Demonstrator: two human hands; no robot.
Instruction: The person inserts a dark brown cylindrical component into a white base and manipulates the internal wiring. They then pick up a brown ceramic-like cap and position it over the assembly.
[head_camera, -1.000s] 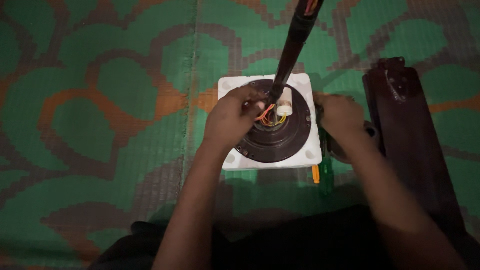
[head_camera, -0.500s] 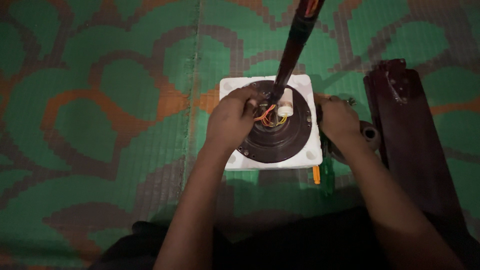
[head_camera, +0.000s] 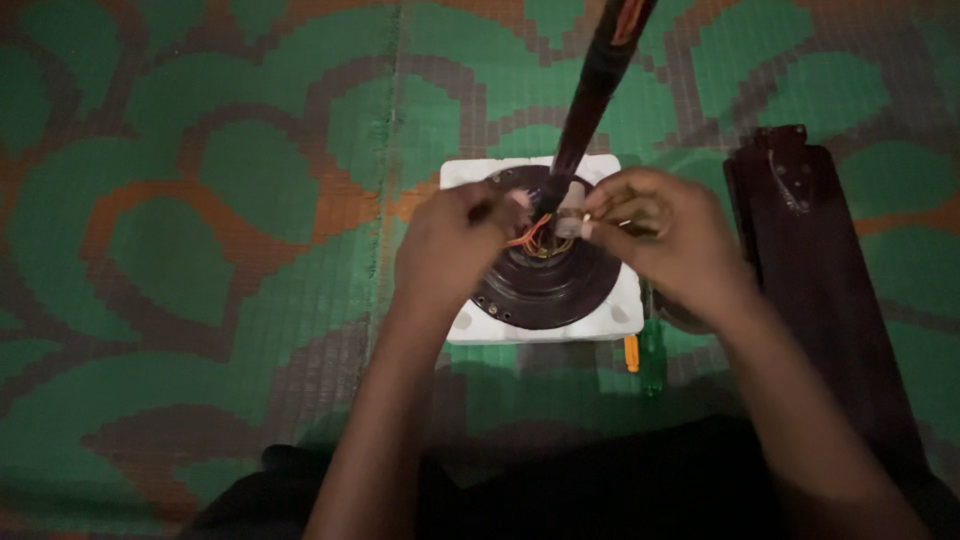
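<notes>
A dark round fan motor (head_camera: 545, 285) sits in a white foam block (head_camera: 622, 312) on the mat. A dark rod (head_camera: 592, 95) rises from its centre toward the camera. Orange and yellow wires (head_camera: 532, 236) and a small white cylinder (head_camera: 568, 222) lie beside the rod's base. My left hand (head_camera: 450, 250) rests on the motor's left side, fingers pinching at the wires. My right hand (head_camera: 655, 235) is over the motor's right side, fingertips at the white cylinder; it seems to pinch a small bright part, too small to tell.
A long dark fan blade (head_camera: 815, 280) lies on the mat to the right. A green and orange screwdriver (head_camera: 643, 355) lies just below the foam block. The green, brown and orange woven mat (head_camera: 200, 200) covers the floor. My dark-clothed legs are at the bottom.
My right hand has moved left from the foam block's right edge to over the motor by the white cylinder. My left hand has stayed at the wires.
</notes>
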